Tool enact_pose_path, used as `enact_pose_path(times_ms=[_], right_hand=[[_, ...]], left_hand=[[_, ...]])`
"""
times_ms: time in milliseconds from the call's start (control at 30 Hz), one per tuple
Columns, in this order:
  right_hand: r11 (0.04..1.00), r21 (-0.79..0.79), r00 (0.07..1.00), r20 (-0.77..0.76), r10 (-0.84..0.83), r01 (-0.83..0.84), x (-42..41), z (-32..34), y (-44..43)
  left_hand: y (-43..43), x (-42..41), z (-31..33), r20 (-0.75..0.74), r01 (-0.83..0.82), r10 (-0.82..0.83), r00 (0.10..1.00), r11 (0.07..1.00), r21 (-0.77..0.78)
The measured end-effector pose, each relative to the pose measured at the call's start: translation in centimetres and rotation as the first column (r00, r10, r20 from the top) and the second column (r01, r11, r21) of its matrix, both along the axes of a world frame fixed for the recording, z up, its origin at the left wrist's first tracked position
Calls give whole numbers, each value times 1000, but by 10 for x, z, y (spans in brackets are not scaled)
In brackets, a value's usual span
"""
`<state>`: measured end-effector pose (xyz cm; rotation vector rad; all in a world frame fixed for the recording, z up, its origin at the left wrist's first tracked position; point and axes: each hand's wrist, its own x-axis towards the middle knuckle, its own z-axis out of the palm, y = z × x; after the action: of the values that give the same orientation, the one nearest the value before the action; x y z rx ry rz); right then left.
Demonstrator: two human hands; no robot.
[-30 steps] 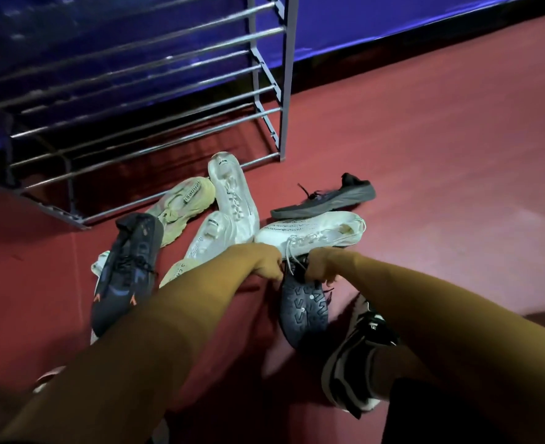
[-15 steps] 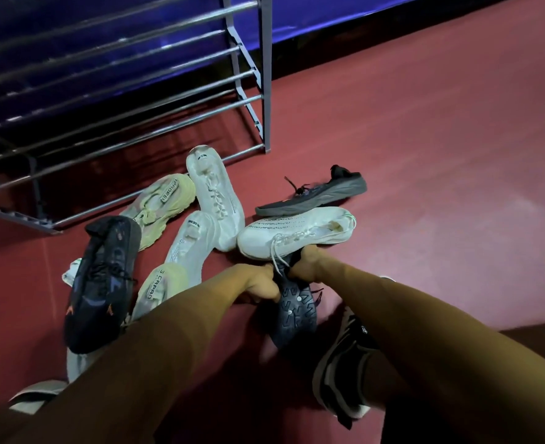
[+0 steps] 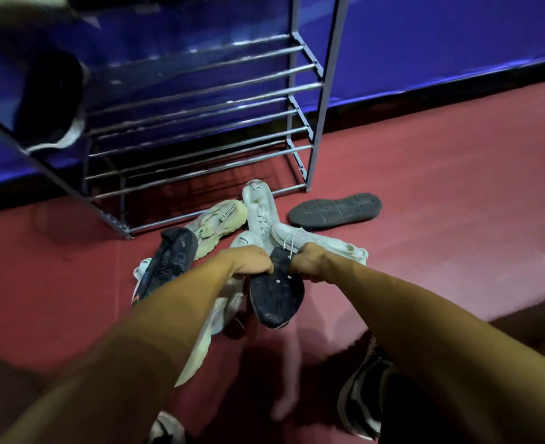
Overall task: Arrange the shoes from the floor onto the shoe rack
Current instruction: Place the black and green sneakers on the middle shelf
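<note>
Rack (image 3: 327,91) holds dark shoe (image 3: 50,100); left hand (image 3: 253,261) and right hand (image 3: 309,262) grip sneaker (image 3: 276,296).

Lettered strap (image 3: 229,210) on pale yellow shoe (image 3: 212,230); wording too blurred to read.
</note>
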<state>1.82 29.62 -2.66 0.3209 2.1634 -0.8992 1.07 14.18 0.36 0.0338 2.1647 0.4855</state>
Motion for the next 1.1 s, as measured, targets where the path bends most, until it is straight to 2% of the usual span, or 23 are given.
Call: enact_pose_path(times_ms=[67,200,300,400,467,533,600,667,767,867,967,1100], right_hand=[[997,-64,999,-20,-36,34,-1,18,-7],[965,-225,990,14,-137,137,-10,64,-20],[940,-321,993,25,-113,115,-28,94,-30],[890,-440,991,-1,-131,117,-41,132,-44],[844,-528,989,-46,-137,93,-49,162,-53],[804,-595,984,-143,-107,1,-55,192,-65],[773,-628,966,-245,-83,-93,-62,218,-79],[816,-557,928,-366,-71,-157,-67,238,-91],[865,-458,896,-444,-26,-203,-74,251,-103],[899,-391,901,-434,10,-199,-76,244,-114],[890,-420,920,-391,-2,-176,-79,231,-127],[886,-425,911,-412,-8,-185,-80,225,-141]], left_hand=[[-12,1,17,-31,-42,44,999,997,58],[-46,2,58,-86,-217,238,968,955,201],[-75,3,97,-124,-344,394,911,890,300],[-105,-2,130,-81,-488,562,823,774,405],[-124,-6,148,-76,-543,641,764,702,461],[-137,-6,168,-55,-572,691,721,638,515],[-146,-6,183,-71,-564,710,701,612,555],[-153,-11,196,-114,-545,709,696,625,559],[-161,-16,209,-158,-498,637,755,712,495],[-166,-13,209,-211,-481,614,760,751,452],[-168,-11,196,-238,-441,569,787,788,429],[-180,-15,192,-268,-394,467,842,874,284]])
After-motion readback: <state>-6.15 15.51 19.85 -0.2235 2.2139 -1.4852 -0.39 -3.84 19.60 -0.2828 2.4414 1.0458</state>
